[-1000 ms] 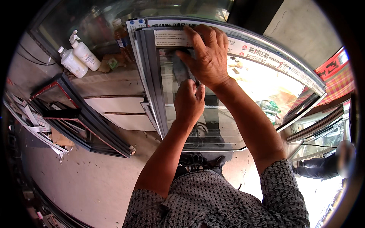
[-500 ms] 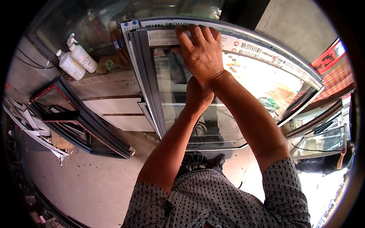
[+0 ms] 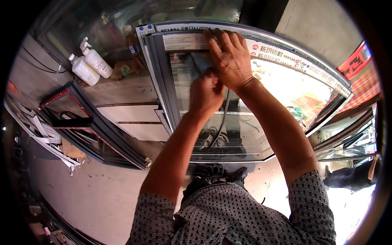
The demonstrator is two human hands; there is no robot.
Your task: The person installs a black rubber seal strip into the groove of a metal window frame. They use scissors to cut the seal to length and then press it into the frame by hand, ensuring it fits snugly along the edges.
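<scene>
A grey window sash (image 3: 163,87) with a large glass pane stands upright in front of me, printed film along its top rail. My right hand (image 3: 233,61) is closed over that top rail, fingers on the upper edge. Just below and left of it, my left hand (image 3: 205,93) is closed and a little blurred, its fingertips near the right thumb. A thin grey flexible strip (image 3: 223,120) hangs from where the hands meet, curving down in front of the pane. The left fingers appear to pinch it; its upper end is hidden.
Two white bottles (image 3: 90,67), one with a spray head, stand on a ledge at left beside a brown bottle (image 3: 134,45). Dark frames (image 3: 96,132) lean below. Another person's legs (image 3: 351,177) show at far right. A checked cloth (image 3: 363,92) hangs right.
My left hand has risen slightly and turned, and the hanging strip has come into clear view. My right hand stays on the top rail. The person at right has shifted.
</scene>
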